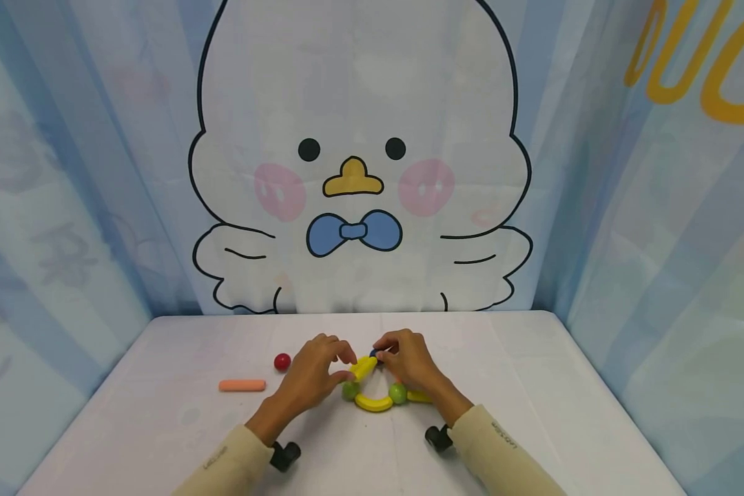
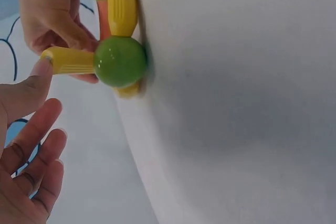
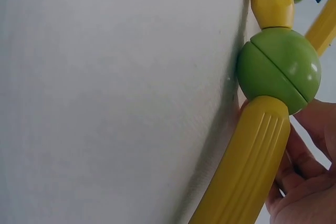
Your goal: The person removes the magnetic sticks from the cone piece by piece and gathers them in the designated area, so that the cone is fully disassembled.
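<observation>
In the head view, my right hand [image 1: 409, 359] pinches a small dark blue piece [image 1: 375, 353], mostly hidden by the fingers, at the far end of a yellow rod [image 1: 364, 368]. My left hand [image 1: 315, 368] is at the near side of that rod; in the left wrist view its thumb [image 2: 32, 90] touches the rod's end and the other fingers are spread loosely. A green ball [image 2: 121, 61] joins this rod to a curved yellow piece [image 1: 373, 403]. Another green ball [image 3: 279, 71] links that curve to a second yellow piece [image 3: 244, 163].
Left of the joined toy pieces lie a red ball [image 1: 282, 362] and an orange rod [image 1: 242, 386] on the white table [image 1: 161, 413]. Behind the table hangs a curtain [image 1: 359, 275] printed with a duck; more curtain stands on both sides.
</observation>
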A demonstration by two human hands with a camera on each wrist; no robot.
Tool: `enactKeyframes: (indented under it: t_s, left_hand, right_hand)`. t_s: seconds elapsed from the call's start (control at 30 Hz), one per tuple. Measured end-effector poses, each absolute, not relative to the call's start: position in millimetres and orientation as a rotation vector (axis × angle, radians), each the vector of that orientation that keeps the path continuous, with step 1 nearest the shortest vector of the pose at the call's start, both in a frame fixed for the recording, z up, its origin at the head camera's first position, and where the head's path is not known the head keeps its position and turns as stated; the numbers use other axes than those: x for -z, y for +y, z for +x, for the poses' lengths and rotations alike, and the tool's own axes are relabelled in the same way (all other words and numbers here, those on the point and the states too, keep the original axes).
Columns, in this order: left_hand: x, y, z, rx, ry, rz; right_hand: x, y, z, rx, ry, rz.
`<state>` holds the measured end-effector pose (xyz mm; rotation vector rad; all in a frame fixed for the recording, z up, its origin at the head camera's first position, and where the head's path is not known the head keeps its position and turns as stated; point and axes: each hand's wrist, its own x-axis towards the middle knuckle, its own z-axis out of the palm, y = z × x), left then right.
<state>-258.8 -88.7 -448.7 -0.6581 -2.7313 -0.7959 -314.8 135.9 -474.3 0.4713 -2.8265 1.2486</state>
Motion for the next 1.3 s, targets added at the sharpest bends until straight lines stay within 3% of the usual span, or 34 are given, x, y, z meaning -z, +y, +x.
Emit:
enactKeyframes:
  t_s: [1.3]
  left_hand:
    - [465, -96, -265, 0.785, -2.863, -0.487]
  right_hand:
    - [476, 135, -314, -1.238, -2.805, 0.476]
